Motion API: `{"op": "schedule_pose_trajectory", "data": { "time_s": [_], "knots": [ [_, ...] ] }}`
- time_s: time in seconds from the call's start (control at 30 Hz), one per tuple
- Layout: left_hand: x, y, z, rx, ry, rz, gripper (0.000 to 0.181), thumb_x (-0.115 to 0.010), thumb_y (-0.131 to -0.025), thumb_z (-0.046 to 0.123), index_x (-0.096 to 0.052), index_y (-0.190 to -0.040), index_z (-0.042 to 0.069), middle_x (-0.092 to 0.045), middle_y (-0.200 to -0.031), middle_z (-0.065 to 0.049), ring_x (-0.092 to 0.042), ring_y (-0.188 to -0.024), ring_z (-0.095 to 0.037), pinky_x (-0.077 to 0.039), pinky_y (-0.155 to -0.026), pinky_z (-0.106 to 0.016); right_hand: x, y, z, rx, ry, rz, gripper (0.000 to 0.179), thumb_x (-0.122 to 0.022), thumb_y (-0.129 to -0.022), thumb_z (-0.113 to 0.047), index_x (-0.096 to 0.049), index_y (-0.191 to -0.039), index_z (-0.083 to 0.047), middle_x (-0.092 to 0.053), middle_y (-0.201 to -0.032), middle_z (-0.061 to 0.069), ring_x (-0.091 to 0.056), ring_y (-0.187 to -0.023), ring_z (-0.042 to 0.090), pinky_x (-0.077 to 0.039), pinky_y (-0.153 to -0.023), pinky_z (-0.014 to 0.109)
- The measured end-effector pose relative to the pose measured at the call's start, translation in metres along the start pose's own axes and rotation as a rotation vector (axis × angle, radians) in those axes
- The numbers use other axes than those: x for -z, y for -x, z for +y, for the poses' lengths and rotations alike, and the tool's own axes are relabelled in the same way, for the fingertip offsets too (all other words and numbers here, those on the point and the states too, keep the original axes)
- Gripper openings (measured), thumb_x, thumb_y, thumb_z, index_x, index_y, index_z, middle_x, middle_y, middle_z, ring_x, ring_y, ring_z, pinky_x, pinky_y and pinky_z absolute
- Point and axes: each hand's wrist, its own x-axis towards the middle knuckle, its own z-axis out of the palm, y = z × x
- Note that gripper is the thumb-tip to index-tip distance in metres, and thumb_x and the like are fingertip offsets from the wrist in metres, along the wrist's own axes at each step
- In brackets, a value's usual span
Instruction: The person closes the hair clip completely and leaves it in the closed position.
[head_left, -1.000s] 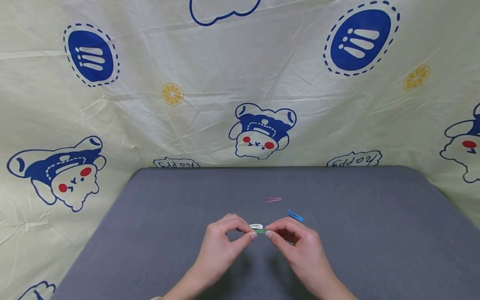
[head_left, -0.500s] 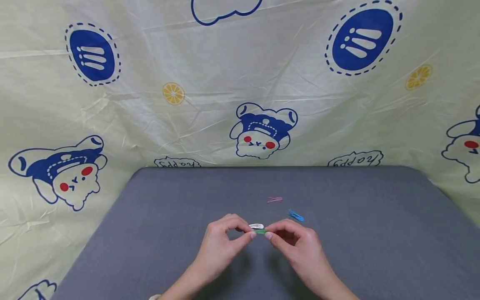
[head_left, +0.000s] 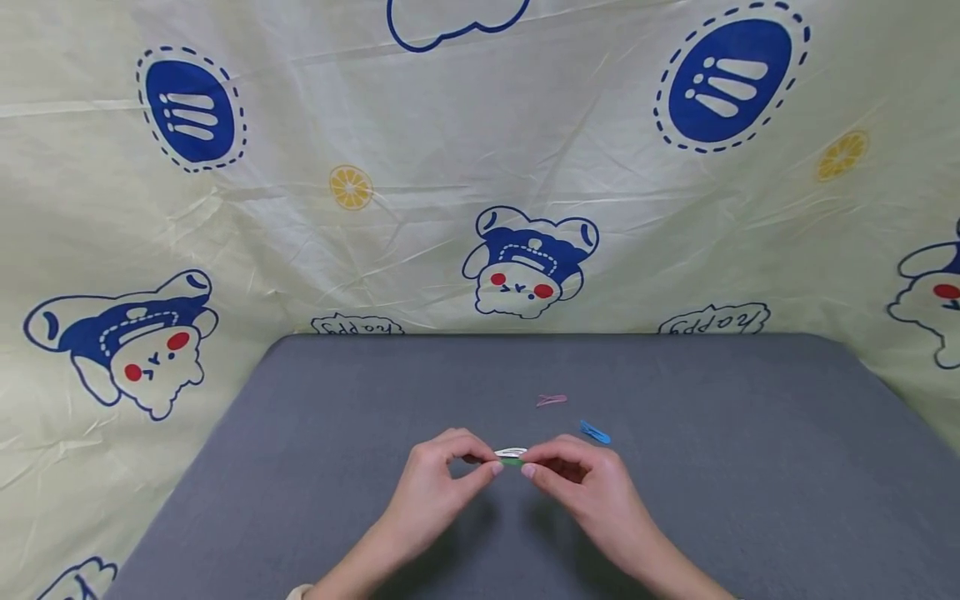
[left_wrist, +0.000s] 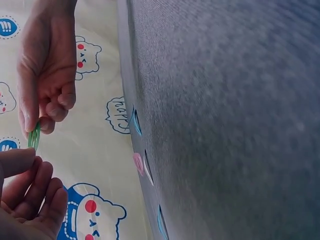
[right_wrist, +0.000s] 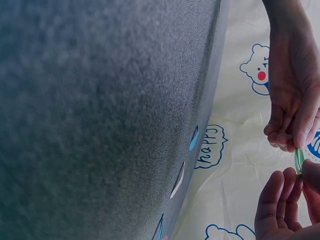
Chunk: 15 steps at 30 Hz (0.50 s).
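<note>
Left hand (head_left: 437,477) and right hand (head_left: 590,483) pinch opposite ends of the green clip (head_left: 512,462); even pressure should keep it steady.

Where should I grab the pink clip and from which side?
I'd pinch the pink clip by its right end, your right hand coming from the right, once it releases the green clip: the pink one lies sideways on the table, left end apparently split, right end rounded.

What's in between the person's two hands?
A green clip: the left hand pinches one end and the right hand the other. All three views show it. In the head view, a white clip appears just beyond it.
</note>
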Motion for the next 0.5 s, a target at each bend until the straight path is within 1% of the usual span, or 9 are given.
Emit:
{"op": "schedule_pose_trajectory", "data": {
  "time_s": [0.1,0.17,0.23,0.33,0.43,0.5],
  "knots": [
    [0.003,0.0,-0.003,-0.006,-0.024,-0.014,0.003,-0.078,-0.086,0.013,-0.075,-0.087,0.016,-0.064,-0.083,0.018,-0.06,-0.082,-0.008,-0.048,-0.075,-0.028,-0.001,-0.004,-0.001,-0.051,0.015,-0.012,0.013,-0.076,-0.087,-0.028,-0.076,-0.098,-0.021,-0.07,-0.093,-0.001,-0.065,-0.082,0.02,-0.055,-0.072,0.03],
    [0.005,0.001,-0.004,-0.004,-0.03,-0.017,0.005,-0.077,-0.087,0.015,-0.075,-0.087,0.019,-0.064,-0.084,0.019,-0.06,-0.082,-0.007,-0.049,-0.075,-0.029,-0.002,-0.006,-0.001,-0.082,0.021,-0.028,0.014,-0.076,-0.087,-0.031,-0.076,-0.099,-0.022,-0.071,-0.091,0.002,-0.065,-0.08,0.021,-0.055,-0.071,0.03],
    [0.007,0.002,-0.006,-0.004,-0.041,-0.014,0.01,-0.077,-0.086,0.013,-0.074,-0.086,0.023,-0.064,-0.084,0.019,-0.06,-0.082,-0.007,-0.049,-0.075,-0.029,-0.004,-0.009,-0.001,-0.1,0.018,-0.047,0.015,-0.075,-0.088,-0.032,-0.076,-0.099,-0.022,-0.072,-0.09,0.004,-0.065,-0.078,0.022,-0.055,-0.071,0.031],
    [0.01,0.002,-0.008,0.003,-0.05,-0.008,0.018,-0.077,-0.086,0.011,-0.073,-0.087,0.028,-0.064,-0.084,0.02,-0.06,-0.082,-0.006,-0.05,-0.075,-0.031,-0.007,-0.014,-0.001,-0.109,-0.001,-0.072,0.017,-0.075,-0.088,-0.032,-0.076,-0.1,-0.02,-0.072,-0.089,0.007,-0.066,-0.077,0.023,-0.055,-0.07,0.032],
    [0.014,0.002,-0.011,0.015,-0.053,-0.008,0.019,-0.078,-0.085,0.01,-0.073,-0.087,0.028,-0.064,-0.084,0.02,-0.06,-0.083,-0.007,-0.05,-0.076,-0.033,-0.009,-0.018,0.0,-0.11,-0.031,-0.095,0.019,-0.075,-0.088,-0.032,-0.076,-0.1,-0.017,-0.072,-0.092,0.008,-0.067,-0.079,0.025,-0.056,-0.072,0.033],
    [0.017,0.002,-0.014,0.022,-0.057,-0.006,0.018,-0.078,-0.085,0.01,-0.073,-0.087,0.028,-0.064,-0.085,0.019,-0.06,-0.083,-0.007,-0.051,-0.077,-0.035,-0.012,-0.021,0.001,-0.104,-0.037,-0.11,0.018,-0.075,-0.088,-0.032,-0.076,-0.1,-0.018,-0.072,-0.093,0.009,-0.066,-0.08,0.024,-0.055,-0.072,0.034]
  ]
}}
